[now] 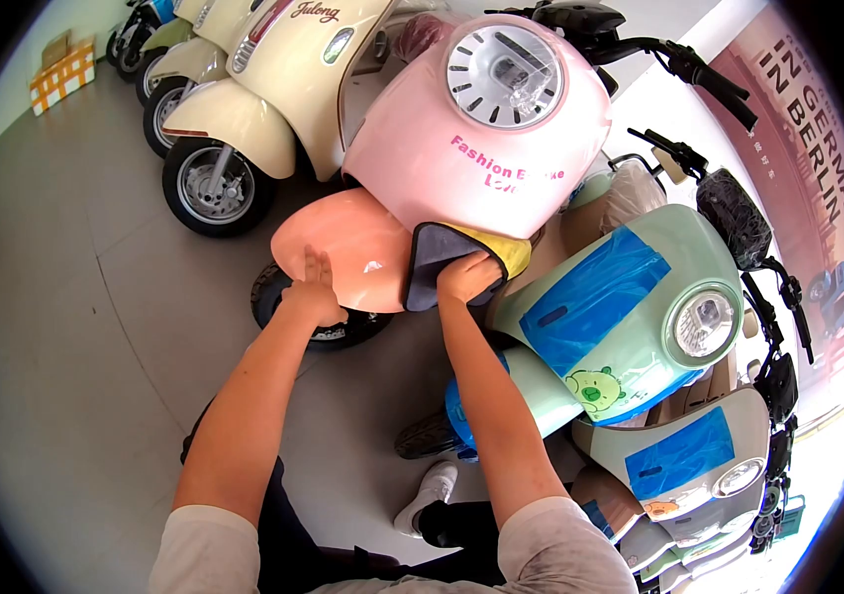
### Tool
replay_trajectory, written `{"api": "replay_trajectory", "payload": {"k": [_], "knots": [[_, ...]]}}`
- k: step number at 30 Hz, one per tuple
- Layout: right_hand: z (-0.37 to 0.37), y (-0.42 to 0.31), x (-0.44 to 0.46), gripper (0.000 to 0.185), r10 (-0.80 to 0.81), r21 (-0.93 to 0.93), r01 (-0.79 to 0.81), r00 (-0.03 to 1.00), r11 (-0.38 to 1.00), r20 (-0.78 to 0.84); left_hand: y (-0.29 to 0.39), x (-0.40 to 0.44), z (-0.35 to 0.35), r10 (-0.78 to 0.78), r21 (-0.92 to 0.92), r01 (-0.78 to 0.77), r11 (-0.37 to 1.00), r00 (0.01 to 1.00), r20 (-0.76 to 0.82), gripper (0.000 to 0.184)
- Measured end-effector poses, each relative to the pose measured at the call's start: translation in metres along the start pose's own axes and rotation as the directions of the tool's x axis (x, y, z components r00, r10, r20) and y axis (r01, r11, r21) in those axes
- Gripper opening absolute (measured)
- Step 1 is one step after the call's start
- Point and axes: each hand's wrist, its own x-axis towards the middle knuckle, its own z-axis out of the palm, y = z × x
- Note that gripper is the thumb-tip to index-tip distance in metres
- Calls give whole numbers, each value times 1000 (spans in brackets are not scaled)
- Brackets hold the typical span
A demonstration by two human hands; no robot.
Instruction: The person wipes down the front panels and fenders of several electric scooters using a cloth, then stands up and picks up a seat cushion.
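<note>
A pink scooter (402, 158) with a round white headlight (504, 71) stands in front of me. My left hand (315, 293) rests against its orange-pink front fender (343, 243), fingers stretched out and holding nothing. At the fender's right end, where it meets the pink body, my right hand (469, 277) presses on a grey and yellow cloth (432, 259). Its fingers are partly hidden in the cloth's folds. Below the fender shows the black front tyre (347, 332).
A cream scooter (293, 79) stands at the upper left. Close on the right is a green scooter (630, 297) with blue film, then a grey one (669, 445) with more behind. An orange and white box (62, 77) sits by the far wall.
</note>
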Motion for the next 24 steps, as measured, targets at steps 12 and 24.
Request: {"api": "replay_trajectory", "payload": {"k": [12, 24], "knots": [[-3, 12, -37, 55, -19, 28, 17, 996, 999, 89, -4, 5, 3, -9, -26, 8, 1000, 1000, -17, 123], [44, 45, -53, 55, 430, 765, -526, 828, 371, 360, -16, 9, 11, 60, -2, -60, 998, 998, -32, 123]]}}
